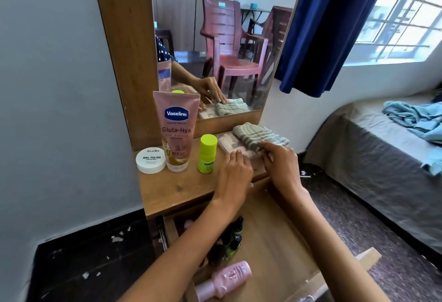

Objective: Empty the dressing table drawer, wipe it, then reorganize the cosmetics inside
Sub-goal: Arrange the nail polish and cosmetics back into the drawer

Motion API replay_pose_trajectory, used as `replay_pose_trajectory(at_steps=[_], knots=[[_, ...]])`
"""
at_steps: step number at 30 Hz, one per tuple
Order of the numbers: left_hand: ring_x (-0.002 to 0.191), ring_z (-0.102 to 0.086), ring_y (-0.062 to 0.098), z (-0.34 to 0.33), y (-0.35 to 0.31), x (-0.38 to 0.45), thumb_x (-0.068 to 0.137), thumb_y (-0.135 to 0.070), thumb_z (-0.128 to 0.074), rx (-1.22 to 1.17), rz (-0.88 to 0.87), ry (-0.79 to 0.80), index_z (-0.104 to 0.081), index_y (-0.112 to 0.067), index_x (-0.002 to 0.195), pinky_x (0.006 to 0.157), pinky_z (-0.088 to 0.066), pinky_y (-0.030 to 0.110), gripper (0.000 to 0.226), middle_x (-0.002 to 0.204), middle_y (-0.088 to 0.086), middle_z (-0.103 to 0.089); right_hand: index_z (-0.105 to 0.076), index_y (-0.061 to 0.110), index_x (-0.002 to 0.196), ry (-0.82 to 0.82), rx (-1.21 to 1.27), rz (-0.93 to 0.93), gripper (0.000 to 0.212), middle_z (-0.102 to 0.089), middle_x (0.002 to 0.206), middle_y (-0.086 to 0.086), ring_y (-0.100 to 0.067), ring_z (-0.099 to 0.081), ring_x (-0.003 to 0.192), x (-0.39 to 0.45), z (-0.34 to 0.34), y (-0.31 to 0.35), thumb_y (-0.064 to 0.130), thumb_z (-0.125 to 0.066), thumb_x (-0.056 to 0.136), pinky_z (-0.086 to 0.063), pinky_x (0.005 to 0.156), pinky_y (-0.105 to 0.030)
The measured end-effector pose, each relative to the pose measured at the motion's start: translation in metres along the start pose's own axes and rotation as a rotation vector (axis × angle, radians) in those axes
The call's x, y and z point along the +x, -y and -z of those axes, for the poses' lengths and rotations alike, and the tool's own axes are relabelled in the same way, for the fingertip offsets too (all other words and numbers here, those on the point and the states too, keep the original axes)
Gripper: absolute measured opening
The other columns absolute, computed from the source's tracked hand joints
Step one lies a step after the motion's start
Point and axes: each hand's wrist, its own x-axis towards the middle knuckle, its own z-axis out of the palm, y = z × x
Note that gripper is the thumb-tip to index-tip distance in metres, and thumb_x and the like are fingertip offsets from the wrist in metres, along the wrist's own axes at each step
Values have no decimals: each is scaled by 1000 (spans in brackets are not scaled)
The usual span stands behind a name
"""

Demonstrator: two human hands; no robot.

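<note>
Right now we're mid-emptying, by the look of it: the drawer (275,237) is pulled out below the bench (172,189) and it's far from cleared, with a pink bottle (224,280) lying on its side near the front and a cluster of small dark nail polish bottles (233,239) further back, partly hidden behind the left forearm. Up on the bench three items already stand in a row: a white nail polish remover tub (150,160), a Vaseline tube (177,132) standing cap-down, and a lime-green bottle (207,154). Both hands are up at the back of the bench, by the mirror (215,38). The left hand (235,172) lies with fingers fairly straight, tips pressing down on a pale pink cloth (230,145) and gripping nothing. The right hand (279,163) has its fingers bent over the near edge of a folded striped cloth (259,135) that sits on the pink one; whether it's truly pinching the fabric or just resting on it, I cannot tell. My read is that the cloths are being readied for wiping, but the next move calls for going back down and lifting out the remaining bottles first, upright and one at a time.
</note>
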Motion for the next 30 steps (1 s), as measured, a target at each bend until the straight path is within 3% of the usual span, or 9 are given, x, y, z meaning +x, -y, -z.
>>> replay_pose_trajectory(at_steps=[3, 6, 8, 12, 15, 20, 23, 26, 30], knots=[[70, -65, 16, 1, 1, -11, 46, -27, -89, -81, -49, -93, -71, -14, 76, 63, -48, 26, 37, 75, 3, -69, -74, 19, 106, 10, 1, 38, 29, -74, 103, -5, -28, -68, 98, 3, 0, 4, 7, -66, 81, -54, 83, -38], [60, -62, 17, 10, 1, -18, 41, -18, -89, -151, -58, -152, -66, -16, 65, 54, -44, 26, 34, 64, 1, -63, -74, 19, 104, 11, -39, 47, 26, -74, 101, -5, -29, -68, 95, 6, -1, 10, 8, -65, 82, -54, 80, -38], [68, -63, 19, 11, 0, -18, 44, -20, -89, -140, -40, -169, -69, -15, 73, 59, -47, 27, 35, 72, 3, -65, -74, 19, 103, 5, -73, 42, 24, -75, 99, -7, -30, -68, 92, 7, -2, 12, 10, -64, 84, -54, 77, -37], [103, -64, 27, -5, -6, -12, 58, -35, -86, -24, 43, -137, -71, -5, 102, 93, -48, 35, 56, 104, 16, -69, -74, 20, 102, -5, -104, 24, 22, -74, 97, -8, -34, -67, 90, 10, -3, 11, 14, -64, 84, -53, 74, -37], [96, -67, 26, -9, -8, -11, 56, -35, -86, 3, 7, -103, -72, -1, 99, 88, -50, 34, 57, 99, 17, -71, -74, 20, 101, -12, -109, 12, 20, -74, 97, -9, -34, -67, 90, 11, -4, 11, 16, -64, 84, -51, 73, -36], [86, -68, 23, -11, 2, -18, 65, -17, -78, -6, -153, -217, -73, -3, 89, 75, -49, 29, 28, 93, 16, -72, -76, 19, 94, -37, -89, 10, 17, -75, 92, -8, -32, -67, 89, 14, -3, 11, 13, -66, 81, -50, 71, -34], [86, -69, 24, -14, 6, -23, 70, -9, -65, -18, -226, -323, -73, -2, 89, 75, -50, 29, 21, 93, 17, -72, -77, 18, 92, -18, -18, 2, 17, -76, 92, -4, -27, -69, 88, 19, 0, 8, 11, -69, 79, -54, 76, -35], [88, -69, 26, -13, 13, -31, 71, -7, -66, -57, -305, -401, -72, 0, 91, 77, -52, 31, 22, 93, 18, -72, -78, 17, 92, 39, 73, 6, 17, -76, 93, -2, -20, -70, 86, 26, 3, 3, 9, -73, 76, -55, 83, -35], [93, -69, 27, -14, 24, -48, 73, -6, -71, -117, -402, -471, -72, 1, 94, 83, -54, 33, 22, 98, 19, -71, -77, 14, 92, 134, 136, -3, 17, -76, 93, -1, -12, -68, 84, 33, 5, -4, 6, -74, 76, -50, 82, -21]])
